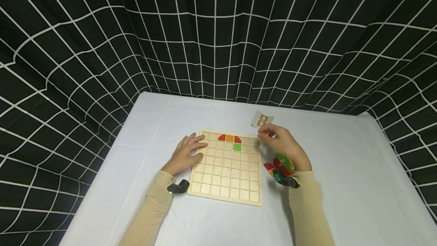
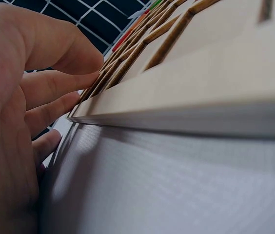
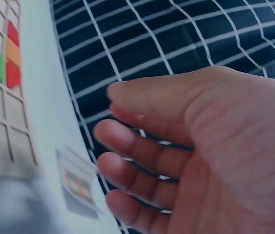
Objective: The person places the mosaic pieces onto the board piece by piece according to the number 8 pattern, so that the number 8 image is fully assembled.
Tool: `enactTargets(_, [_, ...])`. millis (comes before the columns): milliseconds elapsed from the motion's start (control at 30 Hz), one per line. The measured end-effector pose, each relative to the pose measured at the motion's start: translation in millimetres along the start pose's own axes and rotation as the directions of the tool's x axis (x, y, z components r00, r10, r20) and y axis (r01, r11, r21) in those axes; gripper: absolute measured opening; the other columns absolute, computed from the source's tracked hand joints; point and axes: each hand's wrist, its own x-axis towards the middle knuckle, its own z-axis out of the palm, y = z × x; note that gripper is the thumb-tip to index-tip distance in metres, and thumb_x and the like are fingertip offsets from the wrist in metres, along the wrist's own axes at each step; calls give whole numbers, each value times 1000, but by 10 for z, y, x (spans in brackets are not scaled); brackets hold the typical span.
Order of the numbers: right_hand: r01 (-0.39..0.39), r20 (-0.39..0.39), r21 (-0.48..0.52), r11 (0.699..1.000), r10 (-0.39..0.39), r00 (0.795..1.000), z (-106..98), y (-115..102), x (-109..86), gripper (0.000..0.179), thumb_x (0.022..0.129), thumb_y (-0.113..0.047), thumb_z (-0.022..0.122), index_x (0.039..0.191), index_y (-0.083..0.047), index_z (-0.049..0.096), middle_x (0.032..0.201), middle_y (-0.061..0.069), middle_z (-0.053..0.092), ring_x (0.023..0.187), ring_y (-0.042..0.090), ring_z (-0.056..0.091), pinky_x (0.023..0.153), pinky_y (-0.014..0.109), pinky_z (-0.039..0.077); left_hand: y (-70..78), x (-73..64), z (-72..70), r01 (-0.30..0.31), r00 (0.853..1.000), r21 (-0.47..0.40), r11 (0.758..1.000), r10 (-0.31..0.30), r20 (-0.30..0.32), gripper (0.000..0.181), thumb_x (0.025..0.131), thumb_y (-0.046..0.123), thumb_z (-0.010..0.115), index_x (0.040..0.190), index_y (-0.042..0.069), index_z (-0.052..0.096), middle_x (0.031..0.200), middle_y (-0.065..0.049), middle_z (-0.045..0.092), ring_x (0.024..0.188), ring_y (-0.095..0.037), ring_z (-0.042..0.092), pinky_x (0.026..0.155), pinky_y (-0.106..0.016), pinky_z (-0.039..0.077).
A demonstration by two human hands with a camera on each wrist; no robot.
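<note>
A square wooden grid board (image 1: 225, 172) lies on the table. Along its far row sit a red quarter-round piece (image 1: 222, 137), an orange square (image 1: 230, 138) and another red quarter-round (image 1: 237, 139). One row nearer lies a green square (image 1: 237, 147). My left hand (image 1: 184, 155) rests on the board's left edge, fingers spread. Above the table by the board's far right corner hovers my right hand (image 1: 281, 141). Its fingers are loosely bent, and the right wrist view shows nothing held between thumb and fingers.
A small pile of red, green and orange pieces (image 1: 278, 162) lies right of the board, partly under the right wrist. Behind the right hand is a creased paper card (image 1: 262, 119) with a coloured grid pattern. Black curtains (image 1: 225, 41) with white lines surround the white table (image 1: 351, 162).
</note>
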Motion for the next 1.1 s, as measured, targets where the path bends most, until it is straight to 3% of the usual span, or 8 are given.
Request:
enactTargets(400, [-110, 97, -60, 992, 116, 989, -282, 239, -129, 28, 99, -19, 59, 121, -4, 67, 113, 19, 65, 99, 30, 57, 74, 29, 53, -40, 10, 11, -14, 1000, 3, 1000, 14, -9, 42, 94, 22, 63, 136, 15, 64, 162, 0, 41, 159, -28, 16, 132, -52, 0])
enactTargets(600, [-199, 185, -79, 977, 210, 960, -265, 357, -122, 37, 95, -18, 63, 129, -3, 61, 126, 26, 60, 100, 32, 59, 85, 42, 60, -21, 5, 5, -12, 1000, 3, 1000, 12, -9, 42, 94, 20, 64, 135, 14, 65, 162, -2, 42, 159, -29, 17, 132, -52, 0])
enactTargets(800, [-220, 232, -132, 966, 246, 941, -226, 447, -120, 46, 87, -16, 69, 132, -9, 61, 143, 28, 48, 123, 42, 42, 101, 67, 48, -25, 2, 7, -14, 1000, 8, 1000, 14, -11, 42, 94, 20, 63, 136, 14, 64, 162, -2, 41, 159, -29, 17, 132, -51, 0])
enactTargets(933, [-224, 241, -139, 965, 252, 937, -207, 492, -122, 51, 82, -15, 70, 132, -11, 62, 145, 26, 46, 126, 42, 38, 104, 70, 43, -20, 3, 8, -14, 1000, 2, 1000, 14, -12, 43, 94, 19, 63, 136, 13, 64, 162, -2, 41, 159, -29, 17, 132, -52, 0])
enactTargets(1100, [-209, 223, -168, 963, 244, 944, -162, 525, -89, 53, 80, -11, 69, 133, -9, 61, 141, 26, 49, 124, 41, 38, 100, 65, 49, -16, 3, 6, -13, 1000, -5, 1000, 13, -10, 42, 94, 19, 63, 136, 13, 64, 162, -2, 41, 159, -30, 17, 132, -52, 0])
